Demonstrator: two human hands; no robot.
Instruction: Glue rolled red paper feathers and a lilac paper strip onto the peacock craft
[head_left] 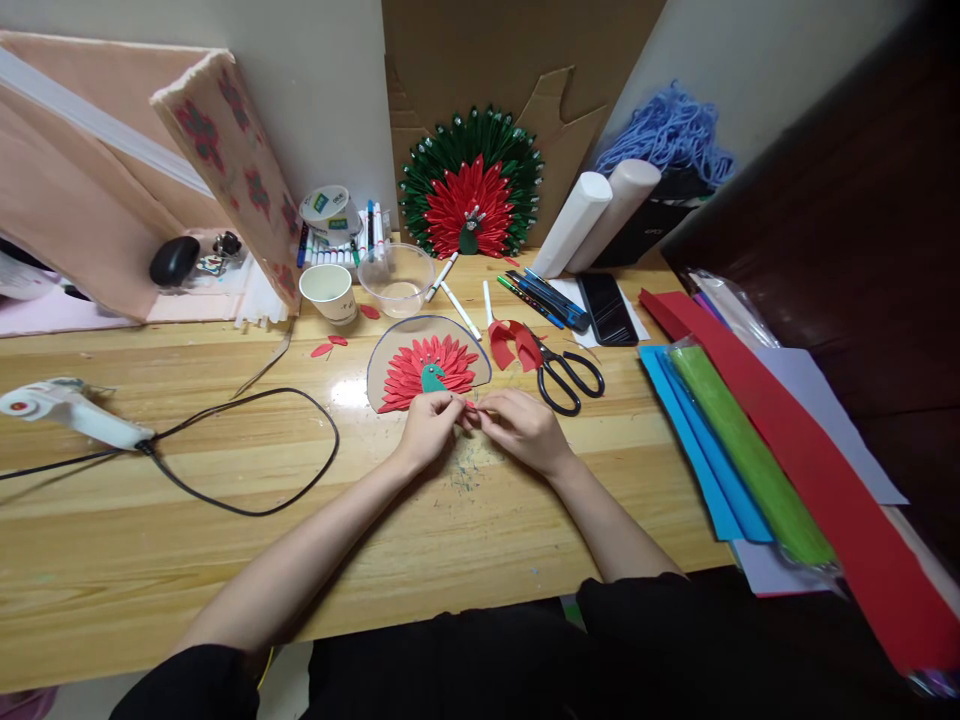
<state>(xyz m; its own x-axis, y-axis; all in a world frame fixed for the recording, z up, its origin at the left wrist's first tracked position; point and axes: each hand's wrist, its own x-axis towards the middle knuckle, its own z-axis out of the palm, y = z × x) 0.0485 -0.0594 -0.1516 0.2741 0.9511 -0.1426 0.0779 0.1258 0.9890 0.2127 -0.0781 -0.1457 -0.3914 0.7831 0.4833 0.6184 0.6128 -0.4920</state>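
Note:
My left hand (433, 428) and my right hand (525, 428) meet at the fingertips, pinching a small red paper piece (470, 405) between them. Just beyond them lies a half-round cardboard piece (379, 362) bearing a peacock (433, 377) with a green body and red petal feathers. Black-handled scissors (559, 385) rest to the right of my right hand, their blades by cut red paper (514, 343). Loose red petals (322, 349) lie to the left of the cardboard. Small dark scraps (466, 465) are scattered under my hands.
At left is a white glue gun (97, 415) with a looped black cord (330, 470). A paper cup (328, 293), clear bowl (396, 285), markers (459, 308) and phone (606, 310) stand behind. A larger green-and-red peacock (472, 190) leans at the back. Coloured sheets (795, 450) cover the right edge.

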